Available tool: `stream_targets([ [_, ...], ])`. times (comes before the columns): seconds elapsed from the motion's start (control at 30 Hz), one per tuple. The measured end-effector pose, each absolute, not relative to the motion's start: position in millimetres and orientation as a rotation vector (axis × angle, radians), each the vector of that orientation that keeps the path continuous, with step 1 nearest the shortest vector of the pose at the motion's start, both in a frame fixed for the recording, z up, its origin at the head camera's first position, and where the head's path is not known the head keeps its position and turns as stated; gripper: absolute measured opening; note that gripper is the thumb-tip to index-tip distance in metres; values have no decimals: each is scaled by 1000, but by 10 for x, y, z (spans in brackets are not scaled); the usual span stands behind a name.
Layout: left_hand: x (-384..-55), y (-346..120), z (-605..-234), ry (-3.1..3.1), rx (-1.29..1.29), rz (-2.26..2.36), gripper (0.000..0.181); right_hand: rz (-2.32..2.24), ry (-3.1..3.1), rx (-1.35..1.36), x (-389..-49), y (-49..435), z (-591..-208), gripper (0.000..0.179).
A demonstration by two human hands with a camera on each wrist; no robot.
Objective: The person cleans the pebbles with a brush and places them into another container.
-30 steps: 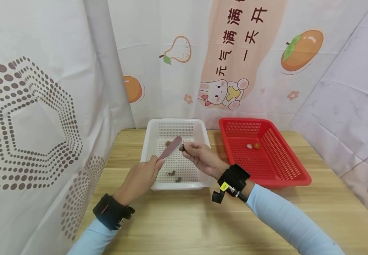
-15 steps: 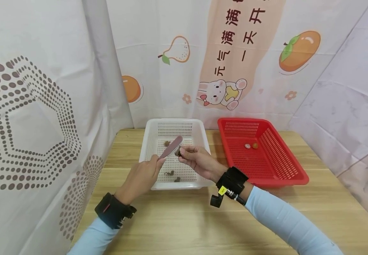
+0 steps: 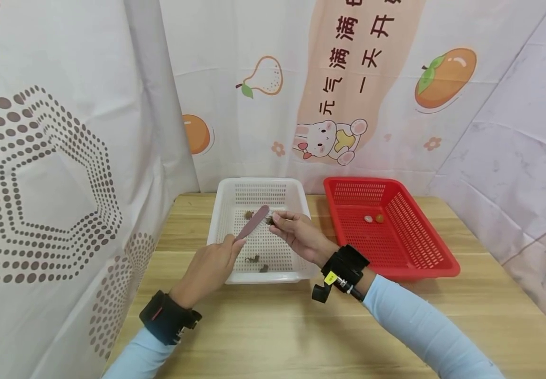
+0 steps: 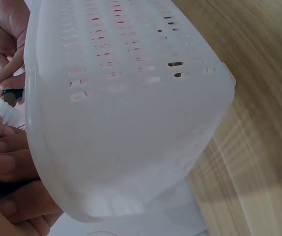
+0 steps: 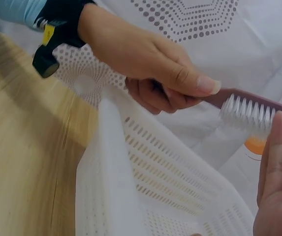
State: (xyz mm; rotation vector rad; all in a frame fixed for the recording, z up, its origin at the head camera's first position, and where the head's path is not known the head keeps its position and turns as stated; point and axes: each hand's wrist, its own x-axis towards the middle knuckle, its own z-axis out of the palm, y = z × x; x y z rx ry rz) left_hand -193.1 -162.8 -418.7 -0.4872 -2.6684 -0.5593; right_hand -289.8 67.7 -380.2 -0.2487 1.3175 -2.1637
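My left hand (image 3: 206,268) grips the handle of a mauve brush (image 3: 253,221), held at a slant above the white basket (image 3: 262,277). White bristles (image 5: 251,112) show along its head in the right wrist view. Between thumb and fingers my right hand (image 3: 302,237) pinches a small brown lump (image 3: 270,221), like a dirty pebble, against or very near the bristles; its kind is unclear. Inside the basket lie a brown twisted bit (image 3: 252,259), a greyish bit (image 3: 264,268) and a tan lump (image 3: 248,215).
A red basket (image 3: 434,275) stands to the right, with a white stone (image 3: 368,219) and an orange stone (image 3: 379,218) inside. Both baskets rest on a wooden table (image 3: 273,326). Behind the table hangs a printed curtain (image 3: 235,131).
My right hand has shifted slightly toward me and back with the lump along the bristles. The left hand and brush stay almost in place.
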Motion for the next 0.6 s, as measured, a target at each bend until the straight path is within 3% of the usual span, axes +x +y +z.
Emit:
stream_targets([
  [0.6,-1882,-1657,-4186,-2719,-452,-602,30,-2222,1219,-192,-2924,682,-3809,19],
])
